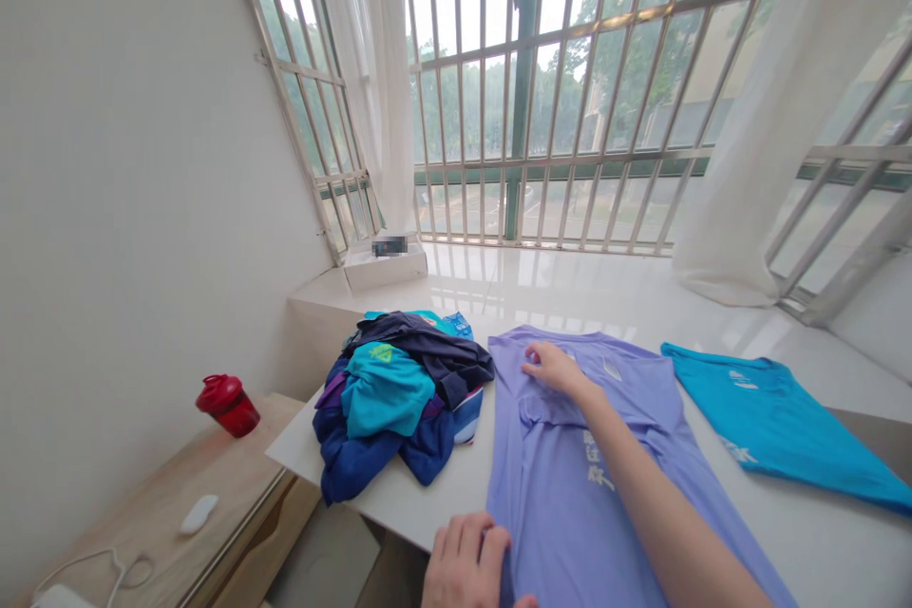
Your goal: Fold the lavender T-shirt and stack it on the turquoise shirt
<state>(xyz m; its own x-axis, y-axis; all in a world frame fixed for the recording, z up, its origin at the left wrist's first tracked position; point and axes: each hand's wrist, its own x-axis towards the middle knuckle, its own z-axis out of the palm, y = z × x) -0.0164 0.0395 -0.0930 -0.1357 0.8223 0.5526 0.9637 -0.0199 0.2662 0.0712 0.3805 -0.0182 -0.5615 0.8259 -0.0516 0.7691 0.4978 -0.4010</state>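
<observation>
A lavender T-shirt (556, 503) lies spread on the white tabletop, its neckline toward the window and pale printed characters on its middle. My right hand (556, 369) rests on its upper part, fingers loosely bent with a small gap between thumb and index finger. At the shirt's near left edge, my left hand (466, 562) has its fingers curled, with a bit of lavender cloth between fingers and thumb. The bottom of the picture cuts off part of this hand. To the right lies a folded blue T-shirt (790, 418) with white print.
Left of the lavender shirt sits a crumpled heap of clothes (399, 399) in teal, navy and blue. A red lidded cup (229, 404) and a white computer mouse (199, 514) are on a lower wooden surface (149, 494). An open white box (385, 264) stands by the barred window (513, 95).
</observation>
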